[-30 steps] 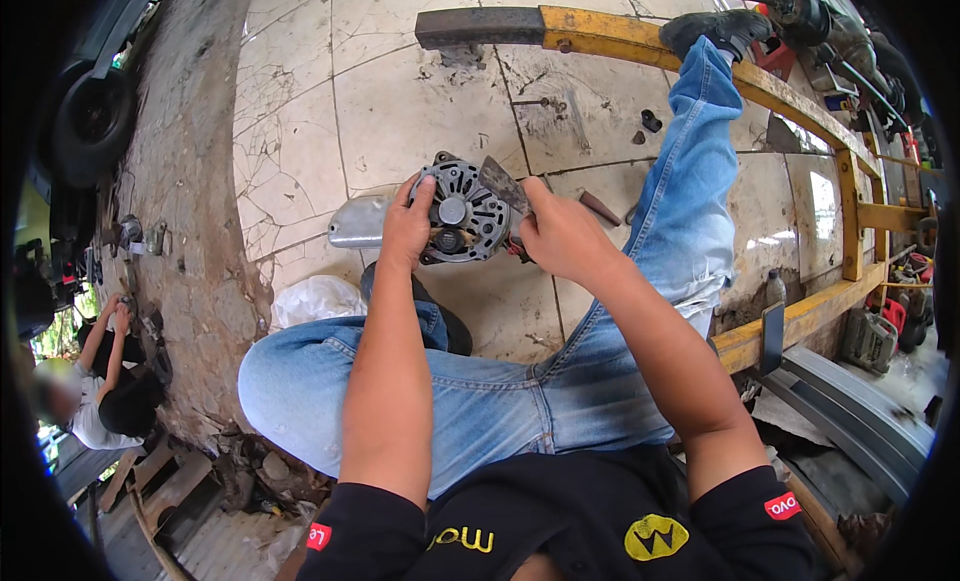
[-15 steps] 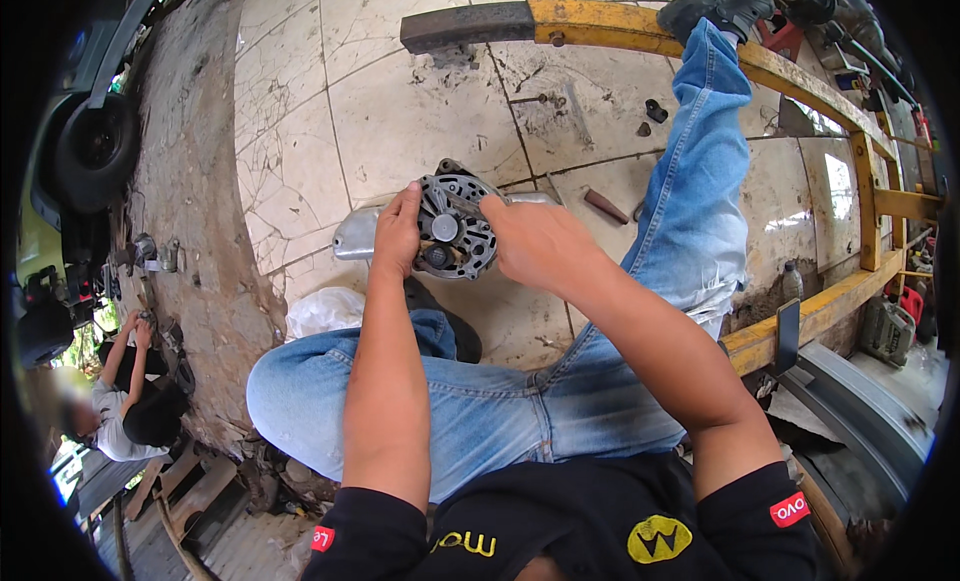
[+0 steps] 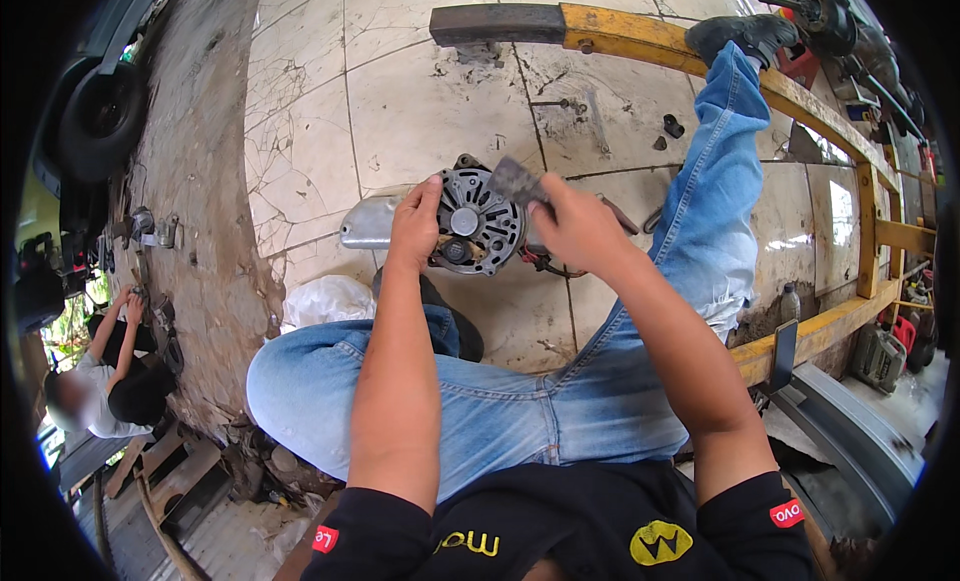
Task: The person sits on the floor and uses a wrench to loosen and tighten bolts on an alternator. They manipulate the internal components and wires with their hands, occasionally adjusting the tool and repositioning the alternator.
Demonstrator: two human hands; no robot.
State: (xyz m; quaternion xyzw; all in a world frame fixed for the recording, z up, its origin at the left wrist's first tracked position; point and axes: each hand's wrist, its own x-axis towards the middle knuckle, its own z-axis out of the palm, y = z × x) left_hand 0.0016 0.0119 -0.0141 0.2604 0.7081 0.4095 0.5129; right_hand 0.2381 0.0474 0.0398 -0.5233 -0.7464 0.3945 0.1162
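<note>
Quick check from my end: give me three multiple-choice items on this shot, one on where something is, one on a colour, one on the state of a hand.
1. Where is the left hand?
A. On the left rim of the round metal alternator
B. Flat on the tiled floor
C. On the yellow frame

2. What colour is the long frame along the floor's far and right side?
A. Blue
B. Yellow
C. White

3. What is the right hand doing?
A. Hanging open, holding nothing
B. Pinching a small grey flat piece over the alternator
C. Resting on the jeans

Answers:
1. A, its fingers curl round the housing's left edge.
2. B, the beam is yellow with one dark end.
3. B, the fingertips grip the grey piece just above the housing.
</note>
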